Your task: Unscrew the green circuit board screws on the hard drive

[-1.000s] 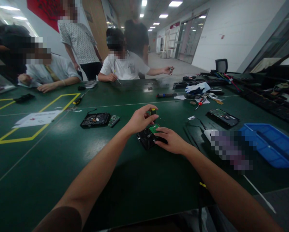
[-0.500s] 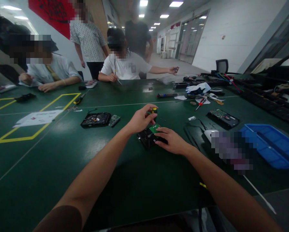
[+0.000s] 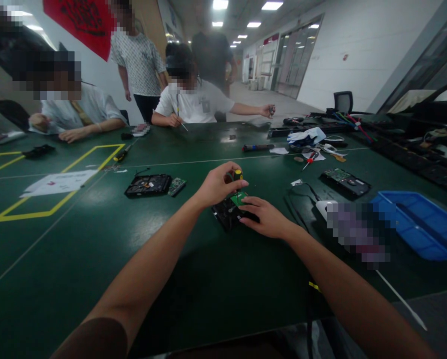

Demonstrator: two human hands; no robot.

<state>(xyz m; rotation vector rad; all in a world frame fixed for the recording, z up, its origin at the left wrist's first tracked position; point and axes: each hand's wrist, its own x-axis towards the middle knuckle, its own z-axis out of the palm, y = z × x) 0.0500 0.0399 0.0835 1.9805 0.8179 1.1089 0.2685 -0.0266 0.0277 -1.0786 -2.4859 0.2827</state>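
Note:
Near the middle of the green table lies a black hard drive (image 3: pixel 222 214) with a green circuit board (image 3: pixel 238 199) on it. My left hand (image 3: pixel 221 184) is closed round a small screwdriver (image 3: pixel 238 175) with a yellow-topped handle, held upright over the board. The screwdriver's shaft points down at the board; whether its tip sits in a screw is too small to tell. My right hand (image 3: pixel 263 215) rests on the right side of the board and drive, its thumb and fingers holding them.
Another opened drive (image 3: pixel 148 185) and a loose board (image 3: pixel 177 186) lie to the left. At the right are a drive (image 3: pixel 345 183), a power strip (image 3: pixel 326 212) and a blue tray (image 3: pixel 421 224). People sit and stand across the table (image 3: pixel 133 239).
My left fingers have shifted on the screwdriver, with the thumb a little further right. The screwdriver has moved slightly left and down, and its shaft shows now. My right hand stays put.

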